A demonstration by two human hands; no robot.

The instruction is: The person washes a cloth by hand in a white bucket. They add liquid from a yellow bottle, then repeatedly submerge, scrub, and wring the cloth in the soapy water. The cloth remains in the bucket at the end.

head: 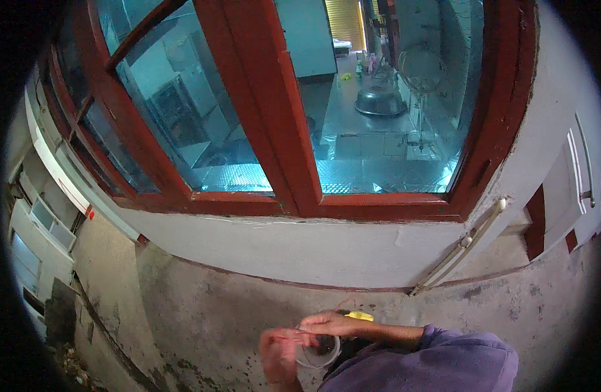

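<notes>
My left hand (280, 350) is raised at the bottom centre, blurred, its fingers close to those of my right hand (325, 324). My right hand reaches in from the right below a purple sleeve (427, 362), its fingertips bent together at the left fingers. A thin reddish strand seems to run across the left fingers; what either hand grips is too small and blurred to tell. Beneath the hands shows part of a round white rim (335, 355), perhaps of a bucket, its inside mostly hidden. A yellow object (360, 316) lies just behind my right wrist.
A white wall (300, 250) with red-framed windows (290, 201) stands ahead. Through the glass show a metal basin (380, 100) and a counter. Pale pipes (457, 250) slant down the wall at right, near a step (506, 250). Concrete ground (207, 304) surrounds the hands; a dark groove (109, 338) crosses it at left.
</notes>
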